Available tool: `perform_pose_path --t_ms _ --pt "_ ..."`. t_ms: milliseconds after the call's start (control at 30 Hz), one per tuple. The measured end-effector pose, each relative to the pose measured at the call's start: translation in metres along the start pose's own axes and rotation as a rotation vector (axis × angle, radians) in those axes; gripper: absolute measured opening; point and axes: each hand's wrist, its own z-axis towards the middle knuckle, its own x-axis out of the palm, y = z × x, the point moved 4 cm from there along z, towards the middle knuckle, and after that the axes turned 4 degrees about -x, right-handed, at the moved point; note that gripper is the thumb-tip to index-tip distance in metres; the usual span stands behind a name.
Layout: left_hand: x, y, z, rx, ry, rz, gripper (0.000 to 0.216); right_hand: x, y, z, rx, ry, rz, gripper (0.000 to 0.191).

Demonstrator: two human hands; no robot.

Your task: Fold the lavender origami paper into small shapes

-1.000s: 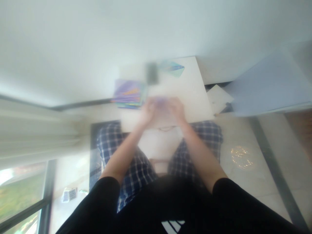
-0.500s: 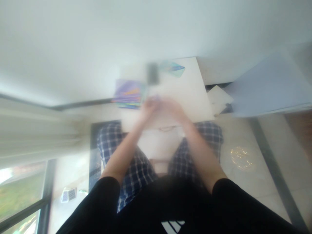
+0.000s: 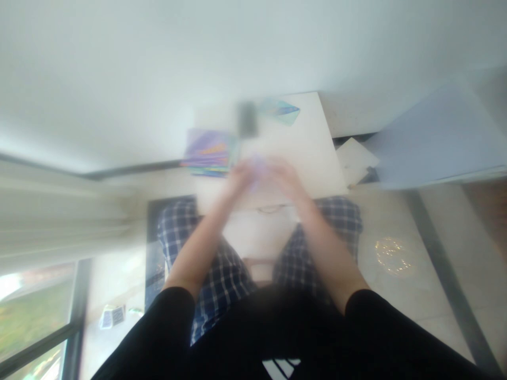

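Over the front half of the small white table, my left hand (image 3: 242, 177) and my right hand (image 3: 282, 174) are close together. Between them is a small purple piece of paper (image 3: 259, 167), blurred, with the fingers of both hands closed on its sides. Its exact shape and any folds cannot be made out. Just left of my left hand lies a pile of coloured paper sheets (image 3: 209, 153), purple on top with orange and blue streaks. Farther back on the table rests a teal and blue folded paper (image 3: 287, 112).
A blurred dark rectangular object (image 3: 247, 120) is at the back of the white table (image 3: 317, 158). To the right are a white square piece (image 3: 354, 160) and a large pale panel (image 3: 439, 142). A coil of string lights (image 3: 393, 256) lies on the floor. My knees flank the table.
My hands have drawn slightly apart, and more of the purple paper shows between them. My right hand's fingers are raised a little. The pile and the other objects stay put.
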Motion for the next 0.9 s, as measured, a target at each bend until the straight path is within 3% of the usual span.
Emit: perform_pose_path --t_ms 233,400,467,600,733,900 --pt "0.002 0.007 0.004 -0.055 0.031 -0.029 0.049 -0.001 -0.002 0.001 0.02 -0.069 0.115 0.033" --pt "0.008 -0.001 -0.001 0.124 0.235 -0.086 0.058 -0.004 0.0 0.003 0.04 -0.156 0.31 0.023" --pt "0.011 -0.005 -0.004 0.184 0.257 -0.069 0.061 -0.004 0.003 0.002 0.039 -0.159 0.326 0.022" --pt "0.01 -0.003 -0.004 0.14 0.102 -0.031 0.045 0.001 0.01 -0.002 0.022 -0.099 0.221 0.022" --pt "0.004 0.006 0.003 0.099 -0.035 -0.085 0.047 0.005 0.011 -0.006 0.028 -0.022 0.103 0.031" --pt "-0.001 0.005 -0.002 0.075 -0.189 0.148 0.023 0.005 0.003 -0.006 0.005 0.006 -0.077 0.042"
